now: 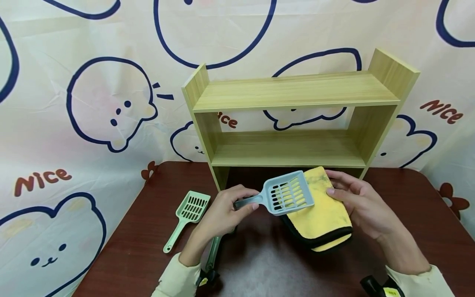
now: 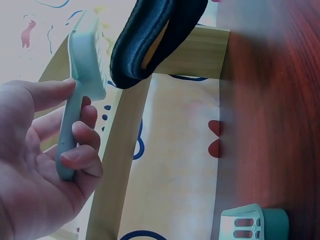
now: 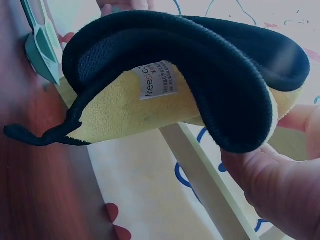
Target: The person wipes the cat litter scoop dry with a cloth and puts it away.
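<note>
In the head view my left hand [image 1: 222,208] grips a pale blue slotted litter scoop [image 1: 289,193] by its handle. The scoop's head overlaps a folded yellow cloth [image 1: 326,214] with black edging. My right hand [image 1: 367,208] pinches that cloth along its right side, thumb in front. From the left wrist, the fingers of my left hand [image 2: 45,150] curl round the handle of the scoop [image 2: 85,65], its head up. In the right wrist view the cloth [image 3: 130,105] hangs in loose folds with a white label showing, and my right hand [image 3: 280,185] holds its edge.
A light wooden shelf [image 1: 289,93] with two visible boards stands at the back of the dark red-brown table [image 1: 259,264]. A green slotted scoop [image 1: 193,208] lies at the left. Another green scoop [image 1: 212,252] is partly hidden beneath my left forearm.
</note>
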A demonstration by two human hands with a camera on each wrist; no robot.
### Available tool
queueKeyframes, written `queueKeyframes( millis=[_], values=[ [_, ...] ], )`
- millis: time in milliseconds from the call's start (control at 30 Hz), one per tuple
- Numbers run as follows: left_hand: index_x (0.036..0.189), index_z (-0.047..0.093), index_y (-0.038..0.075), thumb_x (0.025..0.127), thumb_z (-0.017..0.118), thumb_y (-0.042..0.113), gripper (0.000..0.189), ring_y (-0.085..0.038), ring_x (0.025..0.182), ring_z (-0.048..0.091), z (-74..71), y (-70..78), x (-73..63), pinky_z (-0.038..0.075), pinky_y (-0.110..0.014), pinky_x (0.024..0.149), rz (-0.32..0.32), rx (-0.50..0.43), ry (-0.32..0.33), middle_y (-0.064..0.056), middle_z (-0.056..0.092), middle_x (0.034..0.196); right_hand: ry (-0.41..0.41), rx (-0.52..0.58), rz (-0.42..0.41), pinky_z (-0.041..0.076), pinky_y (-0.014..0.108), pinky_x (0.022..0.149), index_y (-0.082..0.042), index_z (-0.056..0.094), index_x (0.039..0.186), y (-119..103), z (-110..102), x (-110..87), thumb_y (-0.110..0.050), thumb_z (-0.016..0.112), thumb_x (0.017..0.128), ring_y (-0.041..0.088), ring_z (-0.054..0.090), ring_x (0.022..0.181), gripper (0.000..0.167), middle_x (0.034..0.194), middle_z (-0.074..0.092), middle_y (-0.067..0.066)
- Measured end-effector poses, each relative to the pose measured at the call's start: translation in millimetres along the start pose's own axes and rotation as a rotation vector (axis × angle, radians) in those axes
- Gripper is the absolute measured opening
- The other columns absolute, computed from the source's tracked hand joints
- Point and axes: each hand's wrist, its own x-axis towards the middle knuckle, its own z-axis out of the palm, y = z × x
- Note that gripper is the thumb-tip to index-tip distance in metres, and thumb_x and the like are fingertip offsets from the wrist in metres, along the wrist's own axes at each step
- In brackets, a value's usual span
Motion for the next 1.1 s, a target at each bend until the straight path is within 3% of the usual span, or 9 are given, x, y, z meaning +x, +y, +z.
queueKeyframes(
  millis=[267,700,1100],
  values=[
    [0.121,0.079,0.020,0.102,0.076,0.022,0.020,-0.017,0.087,0.061,2.4,-0.3,0.9,0.048,-0.025,0.072,-0.005,-0.036,-0.003,0.006,0.073,0.106,-0.058,0.029,0.039,0.065,0.037,0.088,-0.010,0.037,0.159,9.0,13.0,6.3,-0.007,0.049,0.114,0.019,0.075,0.118,0.047,0.139,0.069,0.000],
    [0.124,0.079,0.017,0.101,0.076,0.018,0.023,-0.011,0.093,0.062,10.6,2.3,-0.1,0.050,-0.026,0.083,0.032,-0.088,0.023,0.004,0.075,0.110,-0.161,0.099,0.021,0.063,0.032,0.090,-0.016,0.046,0.152,18.5,24.5,8.1,-0.007,0.044,0.115,0.016,0.074,0.120,0.039,0.140,0.071,0.001],
    [0.120,0.080,0.019,0.100,0.078,0.019,0.020,-0.011,0.091,0.063,4.1,1.7,0.7,0.050,-0.026,0.079,0.015,-0.068,0.022,0.006,0.074,0.107,-0.109,0.062,0.005,0.065,0.038,0.087,-0.017,0.045,0.156,7.9,11.6,3.9,-0.003,0.045,0.113,0.020,0.074,0.119,0.045,0.139,0.068,0.004]
  ],
)
